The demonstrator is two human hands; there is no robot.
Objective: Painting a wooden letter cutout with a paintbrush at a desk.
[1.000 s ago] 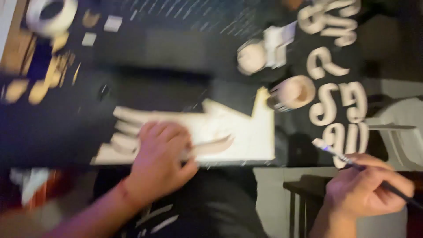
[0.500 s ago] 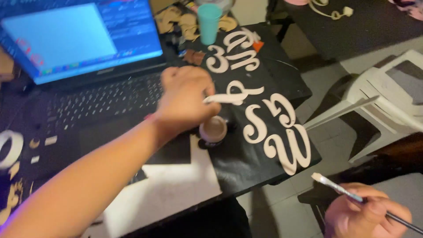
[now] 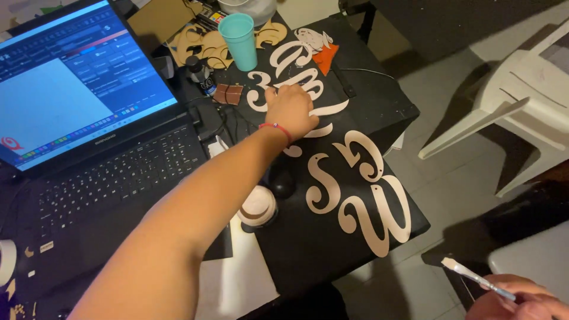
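My left hand (image 3: 288, 109) presses flat, unclenched, on cream cutout letters (image 3: 308, 89) near the table's (image 3: 379, 104) far right edge; right hand (image 3: 521, 302) pinches a brush (image 3: 474, 277) beyond the near corner; teal cup (image 3: 240, 40) and laptop (image 3: 89, 118) crowd the left.

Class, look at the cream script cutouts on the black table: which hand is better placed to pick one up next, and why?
Probably the left hand: it already rests on a cream script cutout on the black table. The right hand is off the table's edge, gripping a paintbrush.

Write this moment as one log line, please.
left hand: on white cutout letters, black table | right hand: holds paintbrush, off table | nearby: teal cup, open laptop
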